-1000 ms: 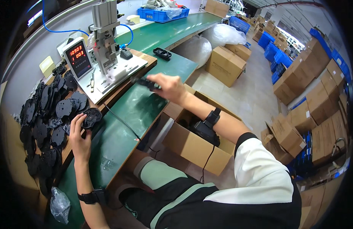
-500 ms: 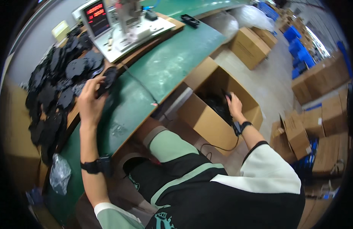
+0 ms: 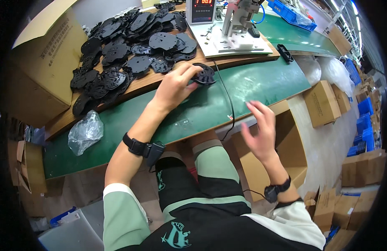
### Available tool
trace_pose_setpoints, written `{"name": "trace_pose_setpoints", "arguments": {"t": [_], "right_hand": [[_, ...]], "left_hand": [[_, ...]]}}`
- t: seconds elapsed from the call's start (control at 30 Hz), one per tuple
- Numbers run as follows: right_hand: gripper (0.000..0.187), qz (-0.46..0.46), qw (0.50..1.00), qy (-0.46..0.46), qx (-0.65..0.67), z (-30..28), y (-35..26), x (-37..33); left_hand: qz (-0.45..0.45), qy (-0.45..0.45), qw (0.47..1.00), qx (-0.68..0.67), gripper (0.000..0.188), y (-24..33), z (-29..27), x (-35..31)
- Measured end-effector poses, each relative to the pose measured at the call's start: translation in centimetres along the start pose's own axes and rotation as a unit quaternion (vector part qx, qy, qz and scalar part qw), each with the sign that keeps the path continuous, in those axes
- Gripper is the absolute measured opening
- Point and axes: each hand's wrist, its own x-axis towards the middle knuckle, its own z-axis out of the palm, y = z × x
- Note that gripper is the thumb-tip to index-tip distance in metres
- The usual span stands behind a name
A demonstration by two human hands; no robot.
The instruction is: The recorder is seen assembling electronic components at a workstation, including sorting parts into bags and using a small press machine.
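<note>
My left hand (image 3: 173, 87) pinches a rounded black plastic part (image 3: 205, 74) by its left edge, above the green table (image 3: 168, 125) and just in front of the wooden board. Nothing is in my right hand (image 3: 260, 131); its fingers are apart, over the table's front edge beside an open cardboard box (image 3: 296, 146). Heaped on the board to the far left lie many similar flat black plastic parts (image 3: 118, 52). Behind the held part stands a bench machine (image 3: 239, 21) on a white base, with a digital display unit (image 3: 202, 12) at its left.
A crumpled clear plastic bag (image 3: 87, 131) lies on the table's left end. A large cardboard carton (image 3: 51, 62) stands at the left. A black cable (image 3: 229, 98) crosses the table. A small black object (image 3: 284, 53) lies right of the machine; more cartons (image 3: 321, 102) stand on the floor.
My right hand has come up out of the cardboard box, letting go of the dark part it held, and moved toward the table. My left hand still holds its part. The view has swung left.
</note>
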Motion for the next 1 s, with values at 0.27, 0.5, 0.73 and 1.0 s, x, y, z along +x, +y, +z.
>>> {"name": "trace_pose_setpoints", "arguments": {"t": [0.27,0.5,0.73,1.0], "right_hand": [[0.061,-0.01,0.996,-0.075,0.037,8.5,-0.2,9.5],[0.042,-0.053,0.994,0.059,0.07,2.9,2.9,12.1],[0.039,-0.055,0.996,0.071,-0.004,2.5,11.9,16.8],[0.04,-0.116,0.992,0.002,-0.042,3.4,15.2,18.5]], "left_hand": [[0.053,0.018,0.998,-0.038,0.047,0.2,0.2,0.6],[-0.233,0.113,0.874,0.412,0.031,-2.7,-3.5,0.4],[-0.316,0.005,0.805,0.502,0.031,-3.9,-3.3,-0.4],[-0.297,0.031,0.855,0.425,0.022,-4.3,-4.0,-0.3]]}}
